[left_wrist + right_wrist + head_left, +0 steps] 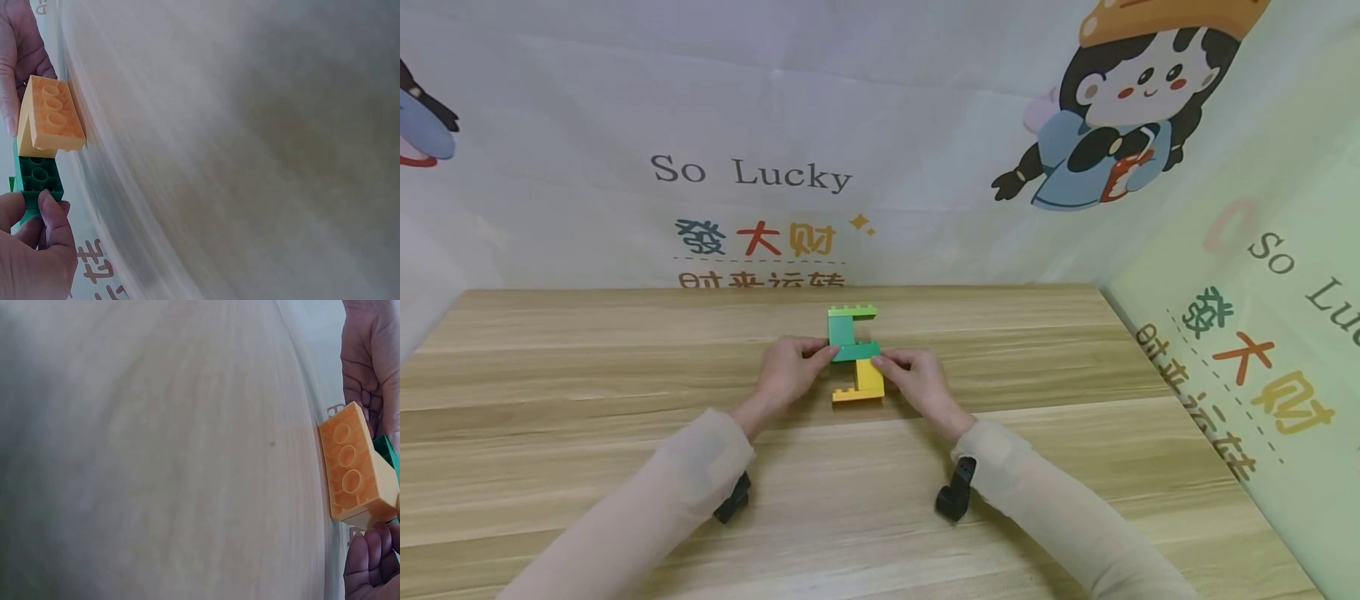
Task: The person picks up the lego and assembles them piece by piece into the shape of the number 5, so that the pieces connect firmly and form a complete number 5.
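Note:
A stack of joined toy building blocks is held between my two hands in the head view. At its top is a light green brick, then an upright teal green block and a wider green brick. Below these come a yellow block and a long yellow brick, its hollow underside showing in both wrist views. My left hand pinches the left end of the wider green brick. My right hand grips the stack at the right, where the green brick meets the yellow block.
The stack is over a wood-grain table. Behind it hangs a pale printed cloth, and another printed cloth runs along the right edge. Dark wrist devices sit under both sleeves.

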A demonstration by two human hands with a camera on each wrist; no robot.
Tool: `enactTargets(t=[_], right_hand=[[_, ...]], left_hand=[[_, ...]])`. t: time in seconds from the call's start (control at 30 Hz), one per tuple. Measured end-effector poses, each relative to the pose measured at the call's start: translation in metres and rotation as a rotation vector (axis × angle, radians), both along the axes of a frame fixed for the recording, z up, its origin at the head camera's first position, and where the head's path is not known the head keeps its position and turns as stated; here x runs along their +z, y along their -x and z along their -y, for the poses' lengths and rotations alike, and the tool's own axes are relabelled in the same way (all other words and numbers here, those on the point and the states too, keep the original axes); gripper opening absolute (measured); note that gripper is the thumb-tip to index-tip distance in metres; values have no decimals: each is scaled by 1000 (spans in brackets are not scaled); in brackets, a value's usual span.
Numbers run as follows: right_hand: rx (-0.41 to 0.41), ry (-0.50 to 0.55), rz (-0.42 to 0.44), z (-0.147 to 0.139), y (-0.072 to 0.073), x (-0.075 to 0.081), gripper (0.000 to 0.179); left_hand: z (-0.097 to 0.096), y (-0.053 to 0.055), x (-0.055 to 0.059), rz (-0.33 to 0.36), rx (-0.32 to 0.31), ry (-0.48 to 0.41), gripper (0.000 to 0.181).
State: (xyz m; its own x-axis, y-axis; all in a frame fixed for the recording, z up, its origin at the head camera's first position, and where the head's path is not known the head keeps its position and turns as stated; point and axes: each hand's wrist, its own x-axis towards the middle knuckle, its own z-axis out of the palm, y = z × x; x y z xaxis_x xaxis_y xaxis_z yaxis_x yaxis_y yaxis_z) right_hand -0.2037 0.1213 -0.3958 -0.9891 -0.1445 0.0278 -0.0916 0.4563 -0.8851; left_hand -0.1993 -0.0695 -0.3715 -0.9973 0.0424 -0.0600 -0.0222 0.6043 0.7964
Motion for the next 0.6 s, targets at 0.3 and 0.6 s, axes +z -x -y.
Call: enactTargets(t=[0.3, 0.6], right_hand=[[9, -5, 25, 0, 2, 2, 28], [-3, -9, 52, 0, 4, 2, 26]], left_hand=[[0, 7, -2, 72, 2, -24, 36], [-1, 12, -2, 157, 11, -62, 35]])
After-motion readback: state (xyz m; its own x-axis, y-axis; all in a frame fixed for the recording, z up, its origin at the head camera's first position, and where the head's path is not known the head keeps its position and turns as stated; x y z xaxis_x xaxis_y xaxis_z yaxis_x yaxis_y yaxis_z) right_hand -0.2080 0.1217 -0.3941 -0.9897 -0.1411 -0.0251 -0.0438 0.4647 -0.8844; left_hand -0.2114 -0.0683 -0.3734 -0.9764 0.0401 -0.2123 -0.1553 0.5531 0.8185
